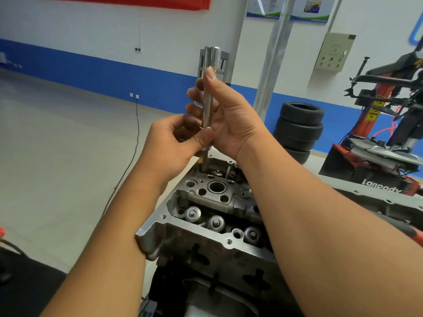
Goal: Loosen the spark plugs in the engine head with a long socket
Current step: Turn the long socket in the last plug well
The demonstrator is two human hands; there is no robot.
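Chrome long socket (207, 104) upright above the far end of the engine head (212, 216), right hand (231, 117) curled round its shaft, left hand (176, 140) pinching its lower end just over the head

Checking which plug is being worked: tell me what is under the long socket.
The long socket, held by both hands, drops into a well at the far end of the engine head. A yellow band shows just above it; any spark plug below is hidden.

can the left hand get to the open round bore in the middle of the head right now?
Probably not at once. The left hand is pinching the lower end of the long socket, which the right hand also grips. The round bore itself is uncovered just below, so once freed, the way looks clear.
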